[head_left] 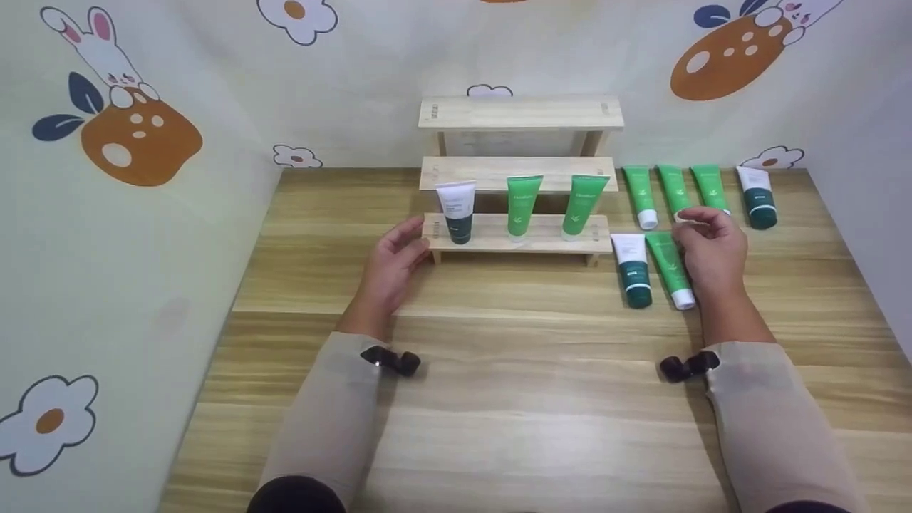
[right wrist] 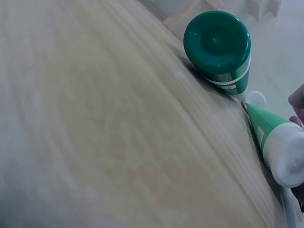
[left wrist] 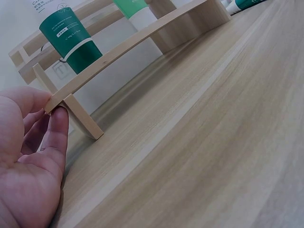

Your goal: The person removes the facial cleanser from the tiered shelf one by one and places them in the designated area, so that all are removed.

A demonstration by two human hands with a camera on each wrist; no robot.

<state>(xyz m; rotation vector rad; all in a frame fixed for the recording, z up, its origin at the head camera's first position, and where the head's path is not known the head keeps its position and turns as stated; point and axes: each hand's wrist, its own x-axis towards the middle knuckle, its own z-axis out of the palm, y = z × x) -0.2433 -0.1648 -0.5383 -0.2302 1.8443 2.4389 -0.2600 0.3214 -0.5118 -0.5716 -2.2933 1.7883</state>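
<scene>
My left hand (head_left: 394, 260) pinches the left end of the lowest step of a wooden tiered shelf (head_left: 484, 246); the left wrist view shows thumb and fingers at that corner. On this step stand a white and dark green tube (head_left: 459, 214) and two green tubes (head_left: 524, 206) (head_left: 584, 206), caps down. Over a lying green tube (head_left: 671, 274) with a white cap is my right hand (head_left: 716, 253), fingers loosely bent, fingertips near its far end. Next to that tube lies another white and dark green tube (head_left: 633, 271). Only a bit of the right fingers (right wrist: 297, 102) shows in the right wrist view.
Behind, three green tubes (head_left: 639, 196) (head_left: 671, 187) (head_left: 707, 185) and a white and dark green tube (head_left: 757, 197) lie in a row right of the shelf. Patterned cloth (head_left: 342, 85) backs the wooden table (head_left: 541, 399) and rises along both sides.
</scene>
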